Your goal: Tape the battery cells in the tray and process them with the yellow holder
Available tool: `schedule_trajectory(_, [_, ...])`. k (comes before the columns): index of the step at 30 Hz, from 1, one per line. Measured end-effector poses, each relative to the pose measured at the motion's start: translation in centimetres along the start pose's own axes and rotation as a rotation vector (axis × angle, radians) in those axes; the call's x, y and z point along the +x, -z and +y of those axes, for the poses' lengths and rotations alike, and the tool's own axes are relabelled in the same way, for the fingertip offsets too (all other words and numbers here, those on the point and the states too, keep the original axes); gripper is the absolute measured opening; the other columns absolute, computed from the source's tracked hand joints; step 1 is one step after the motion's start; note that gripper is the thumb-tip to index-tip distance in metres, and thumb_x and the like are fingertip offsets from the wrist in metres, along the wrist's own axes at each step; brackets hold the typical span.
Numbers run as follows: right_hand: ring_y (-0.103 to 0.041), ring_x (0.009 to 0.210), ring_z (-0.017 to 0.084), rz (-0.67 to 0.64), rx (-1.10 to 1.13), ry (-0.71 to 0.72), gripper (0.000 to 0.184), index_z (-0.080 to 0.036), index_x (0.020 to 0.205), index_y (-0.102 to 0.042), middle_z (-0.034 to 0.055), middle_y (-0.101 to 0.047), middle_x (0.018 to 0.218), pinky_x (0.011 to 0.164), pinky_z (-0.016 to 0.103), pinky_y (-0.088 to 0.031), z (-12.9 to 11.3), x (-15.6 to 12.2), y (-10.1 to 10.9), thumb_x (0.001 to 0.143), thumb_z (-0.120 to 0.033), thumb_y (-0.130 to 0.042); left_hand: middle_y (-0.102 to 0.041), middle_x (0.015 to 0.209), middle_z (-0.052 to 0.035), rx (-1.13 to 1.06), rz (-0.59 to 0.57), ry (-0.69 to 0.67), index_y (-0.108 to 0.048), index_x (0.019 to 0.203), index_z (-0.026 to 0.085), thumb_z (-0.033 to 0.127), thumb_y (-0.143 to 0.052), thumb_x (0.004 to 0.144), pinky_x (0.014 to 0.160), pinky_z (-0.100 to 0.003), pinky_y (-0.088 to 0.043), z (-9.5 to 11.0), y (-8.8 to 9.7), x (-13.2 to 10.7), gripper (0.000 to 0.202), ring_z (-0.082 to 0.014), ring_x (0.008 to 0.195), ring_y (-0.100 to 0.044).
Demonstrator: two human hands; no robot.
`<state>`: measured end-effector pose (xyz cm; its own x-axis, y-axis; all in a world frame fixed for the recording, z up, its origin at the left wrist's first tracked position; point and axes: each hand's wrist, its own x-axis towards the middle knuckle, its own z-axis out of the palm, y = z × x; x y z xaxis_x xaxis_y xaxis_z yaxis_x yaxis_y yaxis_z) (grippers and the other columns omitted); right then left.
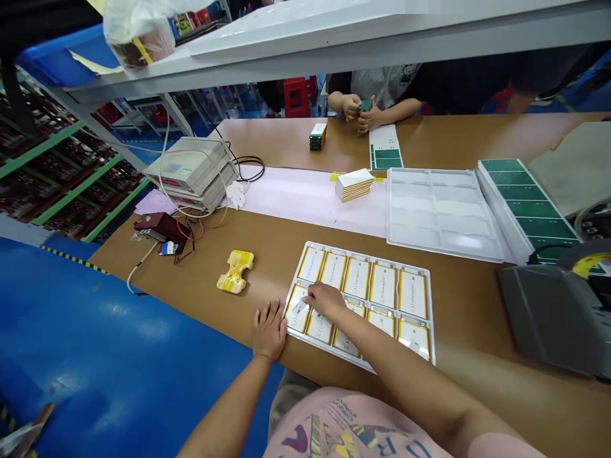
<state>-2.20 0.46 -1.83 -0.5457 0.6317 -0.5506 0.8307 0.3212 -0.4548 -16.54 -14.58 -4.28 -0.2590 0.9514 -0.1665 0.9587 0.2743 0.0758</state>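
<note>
A long brown workbench runs across your view, with a blue floor below it. Closest to you sits a white tray holding ten flat packs, white with yellow edges, in two rows of five. Your hands are well apart. Your right hand lies palm down over the near row, fingertips resting on the packs, and shows no clamping grip. Your left hand lies open on the bench, just beside the tray's near left corner, a steady place that leaves the packs uncovered.

Beyond are one clear tray with ten shallow cells, a stack of green-striped sheets, and two stacked grey meters. Farther off, a co-worker's two hands hold a small green piece. There is one stack of white-topped packs on a pink sheet, and one yellow foam block lies near your left hand.
</note>
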Motion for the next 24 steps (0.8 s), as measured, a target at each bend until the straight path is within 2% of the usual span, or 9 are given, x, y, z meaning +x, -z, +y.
schedule_trajectory(3, [-0.044, 0.092, 0.004, 0.010, -0.049, 0.029, 0.050, -0.023, 0.094, -0.055, 0.0024, -0.046, 0.100, 0.079, 0.014, -0.030, -0.5, 0.6, 0.4, 0.073, -0.062, -0.032, -0.024, 0.136, 0.0100, -0.001, -0.003, 0.003, -0.025, 0.131, 0.031, 0.037, -0.019, 0.086, 0.103, -0.041, -0.014, -0.1, -0.1, 0.1, 0.046, -0.0163, 0.126, -0.020])
schedule_trajectory(8, [-0.041, 0.103, 0.009, 0.037, -0.123, 0.071, 0.048, -0.022, 0.101, -0.053, 0.0063, -0.045, 0.104, 0.092, 0.023, -0.028, -0.7, 0.7, 0.4, 0.080, -0.053, -0.023, -0.025, 0.136, 0.0108, -0.010, 0.014, 0.003, -0.026, 0.131, 0.032, 0.039, -0.020, 0.086, 0.103, -0.040, -0.013, -0.1, -0.1, 0.0, 0.045, -0.0161, 0.126, -0.021])
schedule_trajectory(12, [-0.041, 0.102, 0.009, 0.004, -0.130, 0.112, 0.045, -0.020, 0.103, -0.052, 0.0060, -0.047, 0.102, 0.091, 0.022, -0.029, -0.9, 0.6, 0.1, 0.078, -0.052, -0.032, -0.025, 0.136, 0.0105, -0.017, 0.015, -0.002, -0.027, 0.130, 0.032, 0.038, -0.019, 0.087, 0.104, -0.039, -0.013, 0.0, 0.0, 0.0, 0.045, -0.0160, 0.126, -0.021])
schedule_trajectory(16, [-0.044, 0.093, 0.003, -0.048, -0.088, 0.167, 0.044, -0.020, 0.095, -0.055, 0.0020, -0.050, 0.098, 0.082, 0.014, -0.030, -0.9, 0.2, 0.7, 0.075, -0.054, -0.036, -0.025, 0.136, 0.0095, -0.016, 0.007, -0.004, -0.028, 0.131, 0.031, 0.038, -0.019, 0.087, 0.103, -0.040, -0.012, 0.0, 0.1, -0.1, 0.045, -0.0168, 0.126, -0.021])
schedule_trajectory(19, [-0.043, 0.077, -0.003, -0.141, 0.020, 0.208, 0.052, -0.022, 0.094, -0.055, -0.0017, -0.051, 0.092, 0.068, 0.008, -0.028, 0.9, -0.6, 1.7, 0.072, -0.063, -0.034, -0.025, 0.136, 0.0094, -0.016, 0.001, -0.005, -0.027, 0.131, 0.030, 0.037, -0.019, 0.087, 0.103, -0.040, -0.012, 0.0, 0.0, 0.0, 0.046, -0.0168, 0.126, -0.020])
schedule_trajectory(21, [-0.040, 0.069, -0.005, -0.161, 0.060, 0.123, 0.051, -0.021, 0.093, -0.055, -0.0022, -0.052, 0.088, 0.064, 0.007, -0.025, 3.0, -1.3, 2.2, 0.070, -0.063, -0.038, -0.025, 0.136, 0.0098, -0.015, 0.007, -0.002, -0.027, 0.131, 0.030, 0.038, -0.019, 0.087, 0.103, -0.040, -0.012, 0.0, 0.0, 0.0, 0.046, -0.0165, 0.126, -0.020])
schedule_trajectory(24, [-0.037, 0.067, -0.005, -0.079, 0.000, -0.068, 0.040, -0.020, 0.088, -0.055, -0.0016, -0.052, 0.085, 0.065, 0.007, -0.021, 5.9, -2.3, 2.1, 0.070, -0.054, -0.045, -0.025, 0.136, 0.0104, -0.019, 0.015, 0.000, -0.027, 0.131, 0.031, 0.039, -0.018, 0.087, 0.103, -0.039, -0.012, 0.1, -0.1, 0.0, 0.046, -0.0159, 0.126, -0.020])
